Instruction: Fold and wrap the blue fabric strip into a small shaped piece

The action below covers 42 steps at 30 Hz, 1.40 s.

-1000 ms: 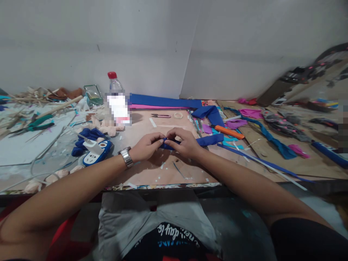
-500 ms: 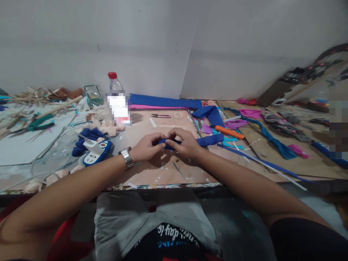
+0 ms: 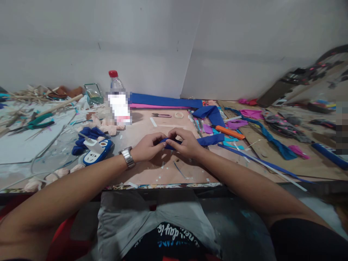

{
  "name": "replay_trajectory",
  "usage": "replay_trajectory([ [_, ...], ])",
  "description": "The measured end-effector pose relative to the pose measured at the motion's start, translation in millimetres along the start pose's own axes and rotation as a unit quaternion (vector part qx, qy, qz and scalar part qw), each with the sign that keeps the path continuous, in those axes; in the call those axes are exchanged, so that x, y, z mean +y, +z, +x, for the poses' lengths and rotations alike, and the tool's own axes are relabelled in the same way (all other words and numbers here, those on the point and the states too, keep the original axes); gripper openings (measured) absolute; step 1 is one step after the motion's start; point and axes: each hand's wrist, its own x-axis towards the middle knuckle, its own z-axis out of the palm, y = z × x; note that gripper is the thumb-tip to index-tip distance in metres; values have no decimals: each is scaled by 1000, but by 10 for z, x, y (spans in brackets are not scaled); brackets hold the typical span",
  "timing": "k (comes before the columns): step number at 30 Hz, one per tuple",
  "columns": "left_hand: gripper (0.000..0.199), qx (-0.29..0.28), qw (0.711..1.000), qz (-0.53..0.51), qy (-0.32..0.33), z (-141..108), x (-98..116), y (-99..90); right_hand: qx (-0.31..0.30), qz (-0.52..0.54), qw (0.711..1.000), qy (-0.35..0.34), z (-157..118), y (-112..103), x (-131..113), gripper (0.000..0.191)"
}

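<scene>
A strip of blue fabric runs between my two hands just above the table, its free end sticking out to the right. My left hand, with a metal watch on its wrist, is closed with thumb and fingers pinching the strip's left part. My right hand grips the same strip a little further right, the thumb tip close to the left thumb. Part of the fabric is hidden behind the fingers. Beyond the hands lie thread snips and a pale ring of tape.
A power strip with a plug stands left, beside crumpled dark blue fabric. Green-handled pliers lie farther left. A red-capped bottle stands near the wall. An orange cutter, fabric scraps and a white stick lie right.
Both hands keep their pinch on the blue fabric strip with hardly any movement. The camera view has shifted very slightly.
</scene>
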Motion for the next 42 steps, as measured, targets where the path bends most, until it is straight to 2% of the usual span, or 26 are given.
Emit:
replay_trajectory([
  [18, 31, -5, 1000, 14, -9, -3, 6, -5, -28, 23, 999, 5, -8, 3, 19, 19],
  [31, 28, -12, 1000, -19, -10, 9, -4, -12, -22, 21, 1000, 10, -4, 5, 0, 18],
  [42, 35, -6, 999, -36, -8, 20, -26, -8, -18, 19, 1000, -4, -5, 19, 37, 17],
])
